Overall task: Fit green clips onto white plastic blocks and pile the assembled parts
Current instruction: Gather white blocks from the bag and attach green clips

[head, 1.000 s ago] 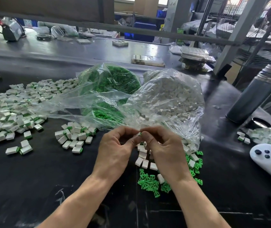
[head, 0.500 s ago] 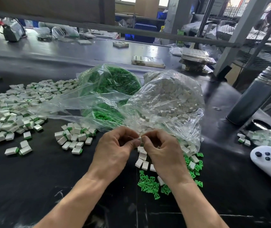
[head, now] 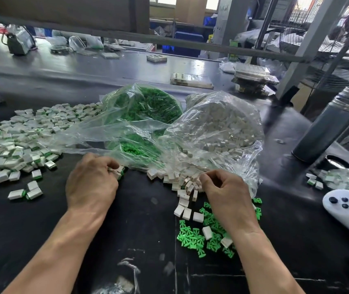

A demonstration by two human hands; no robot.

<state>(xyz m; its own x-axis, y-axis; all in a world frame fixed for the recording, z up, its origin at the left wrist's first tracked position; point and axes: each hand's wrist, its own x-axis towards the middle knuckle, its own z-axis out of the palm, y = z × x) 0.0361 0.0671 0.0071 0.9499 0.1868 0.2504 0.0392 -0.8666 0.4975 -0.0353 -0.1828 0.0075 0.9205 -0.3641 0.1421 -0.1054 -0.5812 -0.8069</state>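
Note:
My left hand [head: 91, 181] lies over a small pile of assembled parts [head: 118, 172], its fingers curled round white blocks with green clips at the pile's right edge. My right hand [head: 222, 187] is at the mouth of the bag of white blocks [head: 218, 132], fingertips pinching a loose white block [head: 191, 181] among the spilled ones. Loose green clips [head: 192, 236] lie on the black table under my right wrist, with a few white blocks [head: 185, 212] beside them. A large heap of assembled parts [head: 10, 143] spreads at the left.
A clear bag of green clips [head: 146, 107] sits behind my hands. A grey metal flask [head: 326, 128] stands at the right, near a white device with dark buttons [head: 343, 204] and another small bag of parts [head: 339, 179]. Trays and clutter line the far table.
My hands, joined at the centre before, have separated. The left went left to the small pile of assembled parts, and the right went to the spilled white blocks at the bag's mouth.

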